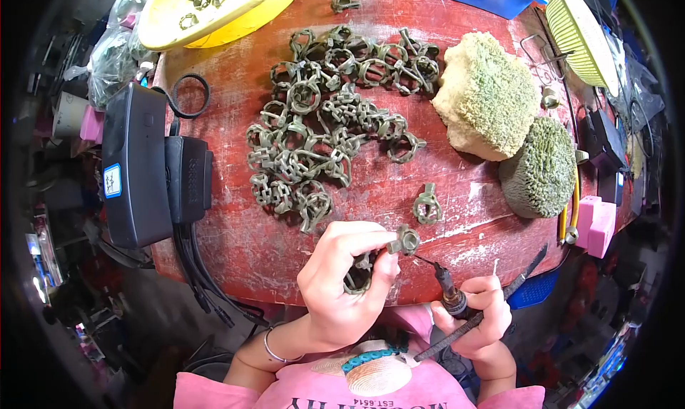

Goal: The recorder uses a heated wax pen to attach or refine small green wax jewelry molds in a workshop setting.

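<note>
Near the table's front edge, my left hand (346, 277) is closed, pinching a small dark-green ring-shaped piece (406, 240) between thumb and fingertips. Another dark ring-shaped piece (358, 275) shows inside the curl of the same hand. My right hand (481, 312) grips a pen-like tool (448, 288) with a dark handle and a thin needle tip. That tip points at the held piece; whether it touches, I cannot tell. A long, dark, file-like stick (457, 336) also runs slantwise through my right hand. A loose green ring piece (428, 205) lies just beyond the hands.
Many similar green pieces (303, 134) are heaped mid-table. Two rough greenish blocks (492, 98) (541, 168) stand at right. A black device (135, 166) with cables is at left, a yellow basin (246, 25) far left. Pink blocks (596, 225) sit at the right edge.
</note>
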Motion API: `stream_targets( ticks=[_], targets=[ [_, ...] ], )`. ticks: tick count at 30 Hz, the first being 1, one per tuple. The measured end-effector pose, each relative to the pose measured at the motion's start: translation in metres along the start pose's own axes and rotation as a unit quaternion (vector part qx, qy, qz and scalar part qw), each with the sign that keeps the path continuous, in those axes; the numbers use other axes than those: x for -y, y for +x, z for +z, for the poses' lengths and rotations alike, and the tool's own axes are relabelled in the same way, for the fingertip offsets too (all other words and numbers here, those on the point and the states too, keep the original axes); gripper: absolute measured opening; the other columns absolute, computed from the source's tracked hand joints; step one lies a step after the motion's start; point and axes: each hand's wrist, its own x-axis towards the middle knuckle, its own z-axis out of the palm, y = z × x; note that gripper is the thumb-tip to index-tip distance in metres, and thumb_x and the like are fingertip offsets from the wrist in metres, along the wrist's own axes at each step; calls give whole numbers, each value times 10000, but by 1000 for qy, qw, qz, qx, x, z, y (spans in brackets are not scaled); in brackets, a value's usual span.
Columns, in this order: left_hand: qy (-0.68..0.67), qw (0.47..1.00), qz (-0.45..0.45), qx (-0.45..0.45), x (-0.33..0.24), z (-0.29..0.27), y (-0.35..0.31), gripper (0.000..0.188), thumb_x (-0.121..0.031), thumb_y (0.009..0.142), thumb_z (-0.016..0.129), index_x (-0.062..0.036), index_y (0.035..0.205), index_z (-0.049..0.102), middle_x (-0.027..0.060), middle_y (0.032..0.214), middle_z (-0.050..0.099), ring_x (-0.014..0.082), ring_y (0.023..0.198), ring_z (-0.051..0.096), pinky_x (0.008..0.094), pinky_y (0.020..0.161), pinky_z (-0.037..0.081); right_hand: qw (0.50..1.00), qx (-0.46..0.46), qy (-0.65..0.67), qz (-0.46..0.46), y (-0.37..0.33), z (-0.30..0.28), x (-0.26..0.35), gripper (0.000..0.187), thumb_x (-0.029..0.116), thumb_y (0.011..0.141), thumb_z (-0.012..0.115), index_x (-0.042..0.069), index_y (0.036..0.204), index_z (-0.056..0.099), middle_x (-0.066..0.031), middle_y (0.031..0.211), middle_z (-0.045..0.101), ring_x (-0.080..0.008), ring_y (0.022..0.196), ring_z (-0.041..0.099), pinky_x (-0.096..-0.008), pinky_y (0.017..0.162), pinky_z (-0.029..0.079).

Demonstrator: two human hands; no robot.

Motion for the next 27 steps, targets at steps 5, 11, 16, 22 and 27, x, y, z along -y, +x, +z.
stream_targets(
  ticks=[5,11,16,22,27],
  targets=[
    [-22,1000,-5,-7,0,3,0,199,80,697,617,25,884,579,136,827,577,205,682,572,279,603,468,1000,2,-6,-20,1,0,-1,431,201,683,752,-21,802,402,-144,681,512,-183,502,512,-256,430,414],
    [-5,1000,-6,-5,1,1,1,194,76,692,625,24,873,582,136,819,581,210,694,578,278,613,468,1000,20,-12,-11,2,-1,1,433,188,681,755,-25,804,399,-151,680,513,-190,505,522,-259,429,419],
    [-3,1000,-9,-1,1,0,0,198,69,687,631,22,874,583,138,821,583,216,702,578,280,623,468,999,31,-10,3,3,0,3,427,167,675,759,-24,797,397,-152,674,510,-199,508,535,-264,429,422],
    [8,1000,2,6,1,0,1,205,69,685,632,23,879,583,137,816,583,219,704,578,281,623,468,999,28,-15,0,3,0,2,426,161,667,763,-21,800,401,-152,672,513,-203,508,535,-265,425,418],
    [19,1000,16,13,0,0,2,203,67,687,634,25,878,580,137,810,584,218,705,579,284,625,470,999,-42,-3,-22,0,7,-5,459,220,575,835,26,790,479,-64,692,522,-138,452,496,-246,356,379]
  ],
)
